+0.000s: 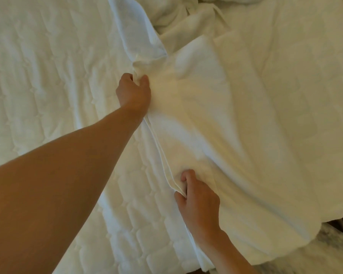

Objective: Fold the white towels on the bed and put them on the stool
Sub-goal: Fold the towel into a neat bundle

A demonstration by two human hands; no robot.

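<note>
A large white towel [216, 125] lies spread across the quilted bed [44, 80], with a doubled edge running from the far middle toward me. My left hand [134, 91] pinches that edge at its far end, the arm stretched out over the bed. Nearer to me, my right hand [198, 200] grips the same doubled edge, with the fingers curled round the layers. More crumpled white towels [190, 18] are heaped at the far side. The stool is out of view.
The quilted mattress cover fills the left half of the view. The bed's near right corner ends around a dark gap [339, 224], with pale patterned floor or fabric [315, 254] below it.
</note>
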